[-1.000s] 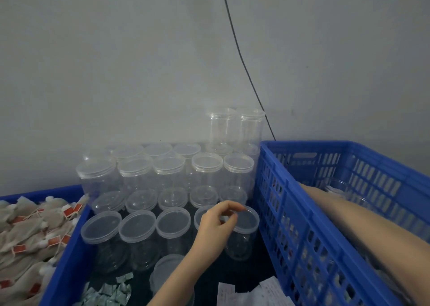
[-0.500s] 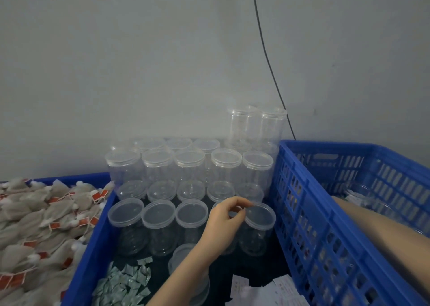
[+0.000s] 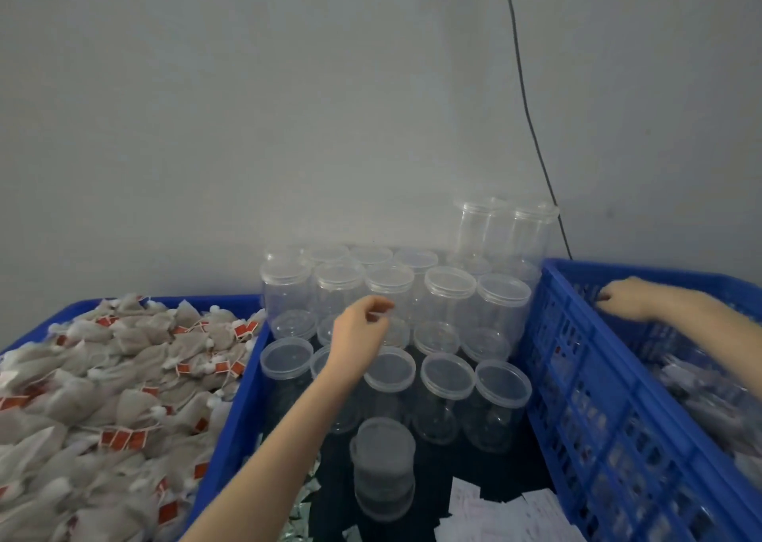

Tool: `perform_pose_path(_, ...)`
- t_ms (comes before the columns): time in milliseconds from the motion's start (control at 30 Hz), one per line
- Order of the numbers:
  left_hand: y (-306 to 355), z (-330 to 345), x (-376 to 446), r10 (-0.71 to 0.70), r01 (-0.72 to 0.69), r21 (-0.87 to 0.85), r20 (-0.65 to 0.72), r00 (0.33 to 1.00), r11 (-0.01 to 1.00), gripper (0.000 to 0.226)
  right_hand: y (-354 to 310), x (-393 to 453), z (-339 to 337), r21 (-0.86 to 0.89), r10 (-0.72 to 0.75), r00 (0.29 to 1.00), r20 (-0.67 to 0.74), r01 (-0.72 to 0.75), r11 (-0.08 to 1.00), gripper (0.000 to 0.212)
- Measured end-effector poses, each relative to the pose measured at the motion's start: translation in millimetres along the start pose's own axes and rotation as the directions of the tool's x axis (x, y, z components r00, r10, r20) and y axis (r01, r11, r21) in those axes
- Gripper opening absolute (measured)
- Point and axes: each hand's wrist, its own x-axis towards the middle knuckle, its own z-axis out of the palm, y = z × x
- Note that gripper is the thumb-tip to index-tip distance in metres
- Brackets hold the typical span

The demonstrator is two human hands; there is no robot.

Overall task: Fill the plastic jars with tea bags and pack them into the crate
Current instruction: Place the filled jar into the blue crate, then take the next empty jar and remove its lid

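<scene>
No writing is legible on the red tags of the tea bags [image 3: 119,380] heaped at nine o'clock, while the left hand [image 3: 359,331], fingers loosely curled and empty, hovers over lidded clear plastic jars [image 3: 447,380] at centre, and the right hand [image 3: 624,297] curls inside the blue crate [image 3: 585,397] at three o'clock, its hold unclear.

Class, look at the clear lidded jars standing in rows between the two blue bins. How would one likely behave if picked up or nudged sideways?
An empty jar is probably very light: thin clear plastic, nothing visible inside. Being tall, it may tip easily if nudged, likely knocking the jars packed beside it. The smooth wall looks somewhat slippery, so gripping the lid rim seems safer.
</scene>
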Motion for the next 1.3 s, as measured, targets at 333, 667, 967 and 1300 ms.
perform_pose_path(333,-59,-88,6,-0.088,0.137,0.492,-0.120,0.989,0.860,0.049,-62,-118,-47,-0.024,-0.199,0.958,-0.205,0.198,0.980,0.036)
perform_pose_path(667,-117,-89,-26,-0.214,-0.130,0.920,0.220,0.952,0.369,0.074,-185,-191,-5,0.157,-0.688,0.725,0.040,0.675,0.721,0.043)
perform_pose_path(967,-124,-86,-32,-0.052,-0.103,0.940,0.126,0.991,0.325,0.069,-236,-186,49,0.183,-0.734,0.677,0.047,0.717,0.673,0.040)
perform_pose_path(1300,-131,-85,-28,-0.100,-0.023,0.886,0.078,0.992,0.462,0.072,-251,-183,88,0.333,-0.739,0.674,-0.008,0.699,0.633,0.030)
